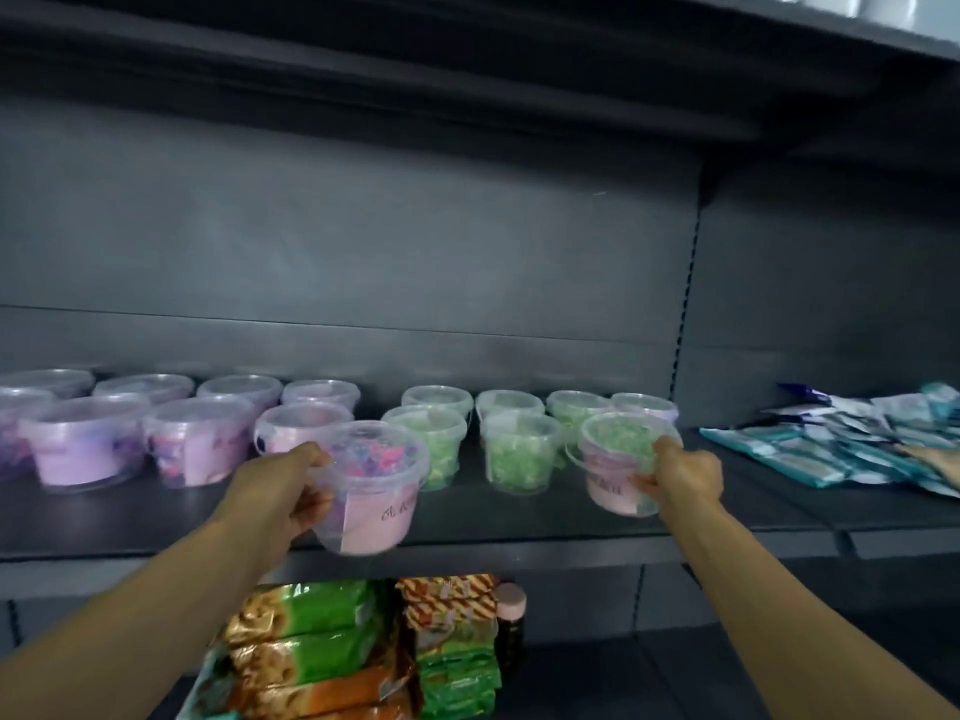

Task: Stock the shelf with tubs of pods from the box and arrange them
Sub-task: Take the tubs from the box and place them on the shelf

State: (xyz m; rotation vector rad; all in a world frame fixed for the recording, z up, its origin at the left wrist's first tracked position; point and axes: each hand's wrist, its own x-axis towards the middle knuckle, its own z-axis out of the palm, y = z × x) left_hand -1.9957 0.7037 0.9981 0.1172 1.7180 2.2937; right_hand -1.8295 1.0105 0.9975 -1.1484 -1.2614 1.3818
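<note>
- Because each tub is thin clear plastic with a snap lid, it probably handles light, slightly flexible and smooth; the wall under the rim looks the best hold.
- Left hand (pixel 283 493) fingers wrap the purple tub (pixel 370 488), at the shelf (pixel 519 527) front edge.
- Right hand (pixel 684 475) fingers pinch the green tub (pixel 618 467) on the shelf.

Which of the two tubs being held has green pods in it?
The tub in the right hand: that green-pod tub stands at the right end of the shelf. The left hand holds a tub of mixed pink and purple pods.
</note>
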